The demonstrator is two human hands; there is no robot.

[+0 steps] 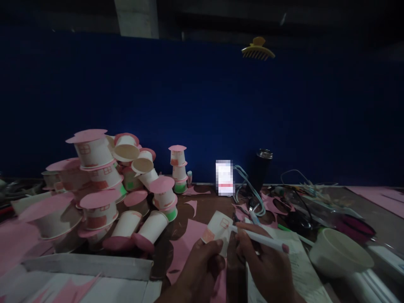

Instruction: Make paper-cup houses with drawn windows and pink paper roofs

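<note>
My left hand (pixel 205 265) grips a white paper cup (pixel 217 229), tilted, its wall marked with a drawn window and an orange-red patch. In my right hand (pixel 265 261) is a white marker (pixel 261 238) with a reddish end. The marker's tip is at the cup's side, close to the window drawing; whether it touches I cannot tell. Beneath the hands lie a pink paper sheet (pixel 186 235) and a printed paper sheet (pixel 299 261).
Stacked paper cups with pink paper discs (pixel 97 206) crowd the left. A white box (pixel 88 265) lies front left. Behind stand a lit phone (pixel 224 179) and a dark bottle (pixel 260 168). To the right are a cream bowl (pixel 341 254), cables and pink scraps.
</note>
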